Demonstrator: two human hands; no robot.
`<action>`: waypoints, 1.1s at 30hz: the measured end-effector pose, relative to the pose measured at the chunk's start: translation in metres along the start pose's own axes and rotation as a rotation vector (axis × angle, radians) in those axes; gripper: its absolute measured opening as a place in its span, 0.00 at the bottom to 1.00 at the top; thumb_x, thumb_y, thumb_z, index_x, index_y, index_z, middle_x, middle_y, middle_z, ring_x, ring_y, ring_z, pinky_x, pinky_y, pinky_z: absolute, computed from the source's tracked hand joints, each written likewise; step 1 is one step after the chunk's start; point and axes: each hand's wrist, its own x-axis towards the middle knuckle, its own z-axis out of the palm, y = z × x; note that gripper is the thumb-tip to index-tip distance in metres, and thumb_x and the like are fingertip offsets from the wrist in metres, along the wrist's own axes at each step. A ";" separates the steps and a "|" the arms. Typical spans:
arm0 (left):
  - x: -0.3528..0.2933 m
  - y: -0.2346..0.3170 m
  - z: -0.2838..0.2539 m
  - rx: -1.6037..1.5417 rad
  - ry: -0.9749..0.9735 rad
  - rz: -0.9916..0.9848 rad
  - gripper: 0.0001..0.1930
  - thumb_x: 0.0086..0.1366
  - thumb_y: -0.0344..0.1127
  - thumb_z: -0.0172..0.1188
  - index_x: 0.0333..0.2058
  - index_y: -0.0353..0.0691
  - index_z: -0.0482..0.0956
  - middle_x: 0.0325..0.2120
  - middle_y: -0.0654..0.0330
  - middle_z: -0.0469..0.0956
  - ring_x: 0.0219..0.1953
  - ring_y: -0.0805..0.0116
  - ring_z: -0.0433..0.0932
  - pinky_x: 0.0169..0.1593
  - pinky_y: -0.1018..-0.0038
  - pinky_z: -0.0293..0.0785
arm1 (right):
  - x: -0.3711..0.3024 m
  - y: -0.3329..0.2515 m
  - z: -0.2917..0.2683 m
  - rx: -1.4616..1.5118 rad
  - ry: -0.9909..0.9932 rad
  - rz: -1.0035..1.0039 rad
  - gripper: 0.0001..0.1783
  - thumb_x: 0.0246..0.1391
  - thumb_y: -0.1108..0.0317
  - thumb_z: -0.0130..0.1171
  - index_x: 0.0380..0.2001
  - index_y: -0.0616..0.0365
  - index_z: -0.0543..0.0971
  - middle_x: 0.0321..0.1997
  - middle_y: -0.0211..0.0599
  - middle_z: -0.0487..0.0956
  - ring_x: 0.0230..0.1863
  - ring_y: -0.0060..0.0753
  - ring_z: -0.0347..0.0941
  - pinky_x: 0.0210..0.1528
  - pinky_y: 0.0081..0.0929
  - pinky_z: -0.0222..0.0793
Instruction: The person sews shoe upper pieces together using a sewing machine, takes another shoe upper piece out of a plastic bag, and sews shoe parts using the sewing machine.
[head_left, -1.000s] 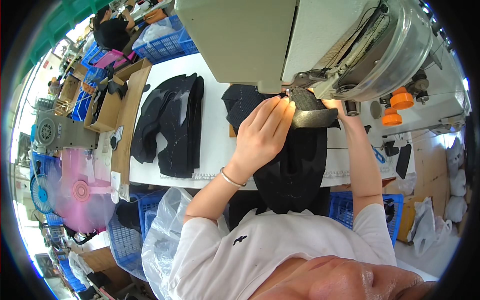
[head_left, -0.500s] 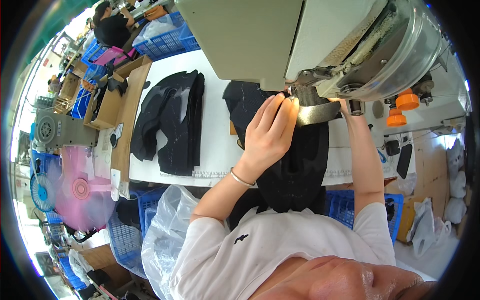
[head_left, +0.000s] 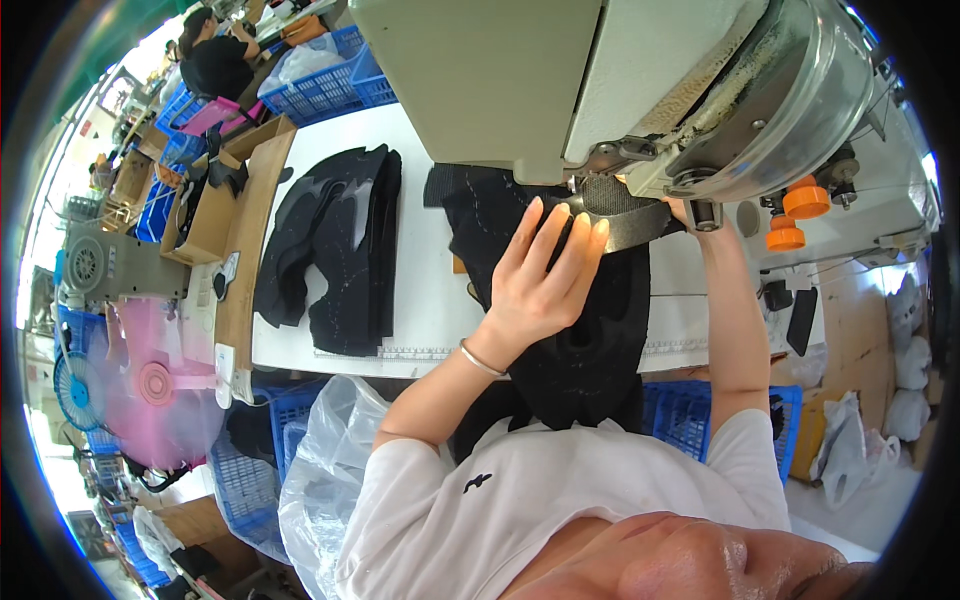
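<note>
A black fabric piece [head_left: 585, 370] with pale stitch lines lies under the head of a sewing machine [head_left: 490, 80] and hangs over the table's front edge. Spread across this fabric, the fingers of my left hand [head_left: 540, 275] are stretched out just in front of the needle area. A dark grey textured strip [head_left: 632, 228], curved and shiny, sits right of those fingertips. My right hand [head_left: 688, 212] is beside the strip's right end, its fingers mostly hidden by the machine. Left of the work, a stack of similar black pieces [head_left: 350, 250] rests on the white table [head_left: 420, 330].
Orange knobs [head_left: 806, 198] and a clear round cover [head_left: 810, 100] stick out from the machine at right. A cardboard box [head_left: 205, 225] and a pink fan [head_left: 155, 385] stand at left. Blue crates [head_left: 683, 412] are below the table. Another person [head_left: 215, 60] sits far left.
My left fingers have spread apart and come away from the needle area onto the fabric. The fabric's ribbed far-left edge now shows further left. My right hand stays near the strip.
</note>
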 end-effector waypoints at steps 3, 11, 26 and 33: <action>0.000 -0.004 0.003 -0.003 0.001 -0.001 0.16 0.44 0.26 0.64 0.35 0.35 0.85 0.36 0.57 0.80 0.41 0.57 0.80 0.53 0.57 0.78 | 0.017 0.041 -0.001 -0.014 0.044 -0.051 0.21 0.54 0.74 0.62 0.52 0.59 0.72 0.53 0.33 0.73 0.53 0.28 0.67 0.58 0.30 0.65; 0.005 -0.013 0.011 -0.033 0.033 0.013 0.15 0.44 0.27 0.64 0.35 0.37 0.85 0.36 0.59 0.79 0.41 0.59 0.80 0.53 0.59 0.78 | 0.046 0.146 -0.018 0.205 0.495 -0.455 0.26 0.56 0.77 0.58 0.58 0.57 0.66 0.58 0.35 0.69 0.58 0.27 0.64 0.63 0.29 0.59; 0.005 -0.021 -0.005 0.018 -0.084 0.138 0.17 0.47 0.28 0.64 0.39 0.40 0.86 0.36 0.60 0.77 0.41 0.61 0.79 0.48 0.67 0.80 | -0.056 -0.026 0.046 0.598 0.206 -0.111 0.18 0.56 0.67 0.64 0.49 0.59 0.77 0.47 0.32 0.79 0.48 0.22 0.73 0.52 0.21 0.67; -0.009 -0.032 0.001 0.090 -0.020 0.275 0.16 0.50 0.29 0.61 0.41 0.41 0.85 0.37 0.60 0.77 0.44 0.61 0.78 0.55 0.67 0.77 | -0.084 -0.055 0.066 0.596 0.354 -0.300 0.09 0.55 0.73 0.63 0.40 0.62 0.82 0.37 0.26 0.81 0.38 0.15 0.73 0.43 0.18 0.68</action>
